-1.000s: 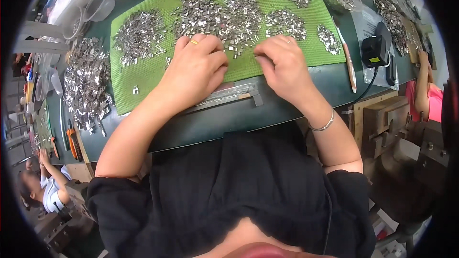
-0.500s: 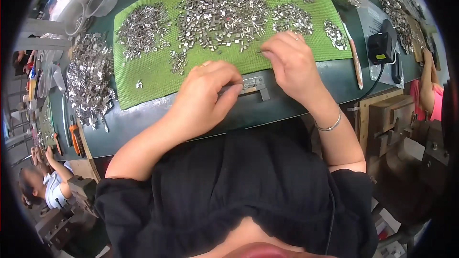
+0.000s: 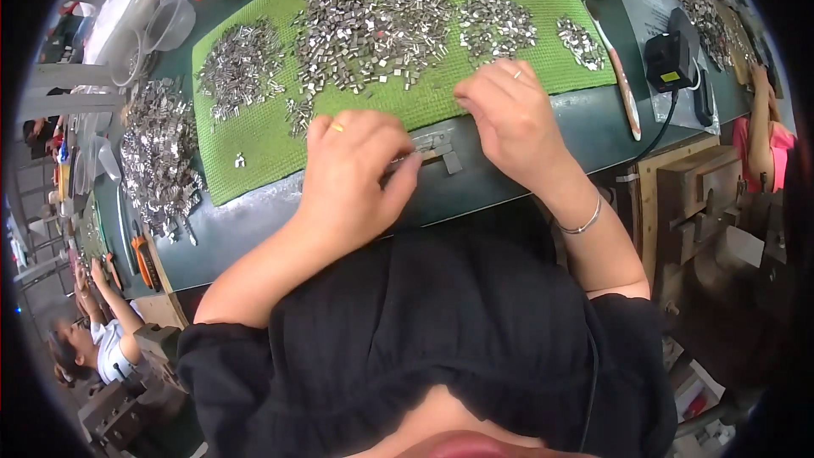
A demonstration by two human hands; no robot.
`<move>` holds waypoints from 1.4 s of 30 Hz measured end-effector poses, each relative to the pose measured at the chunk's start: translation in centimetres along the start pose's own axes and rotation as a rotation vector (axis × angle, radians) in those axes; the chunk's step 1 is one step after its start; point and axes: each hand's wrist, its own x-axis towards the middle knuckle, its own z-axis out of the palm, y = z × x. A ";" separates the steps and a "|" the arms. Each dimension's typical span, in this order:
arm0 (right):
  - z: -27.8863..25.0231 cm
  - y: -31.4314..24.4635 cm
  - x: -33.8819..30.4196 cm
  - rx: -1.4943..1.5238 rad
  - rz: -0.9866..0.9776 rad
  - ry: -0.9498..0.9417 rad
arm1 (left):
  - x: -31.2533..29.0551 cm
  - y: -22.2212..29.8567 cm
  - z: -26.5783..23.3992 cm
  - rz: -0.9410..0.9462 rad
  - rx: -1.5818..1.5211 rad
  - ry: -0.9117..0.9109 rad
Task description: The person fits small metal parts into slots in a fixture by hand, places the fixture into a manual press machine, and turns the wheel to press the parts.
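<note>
A dark green workbench (image 3: 526, 161) carries a bright green mat (image 3: 280, 131) strewn with heaps of small metal clips (image 3: 373, 25), and more clips (image 3: 157, 157) lie off the mat's left edge. Clear plastic tubs (image 3: 165, 21) sit beyond the mat's far left corner; their contents cannot be made out. Just in front of the mat's near edge, the left hand (image 3: 352, 178) pinches a grey metal jig (image 3: 432, 148) with curled fingers, while the right hand (image 3: 513, 114) rests half-closed on the mat's edge beside it.
</note>
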 end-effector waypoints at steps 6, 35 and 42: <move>-0.2 0.0 0.2 -0.007 0.020 0.003 | 5.3 -3.1 0.9 0.113 0.118 -0.049; 1.0 -5.4 1.5 0.061 -0.065 -0.334 | -2.0 -1.4 -2.3 -0.264 -0.349 0.117; -0.4 -4.1 0.0 0.226 -0.058 -0.223 | -1.7 -1.1 -0.7 -0.154 -0.334 0.039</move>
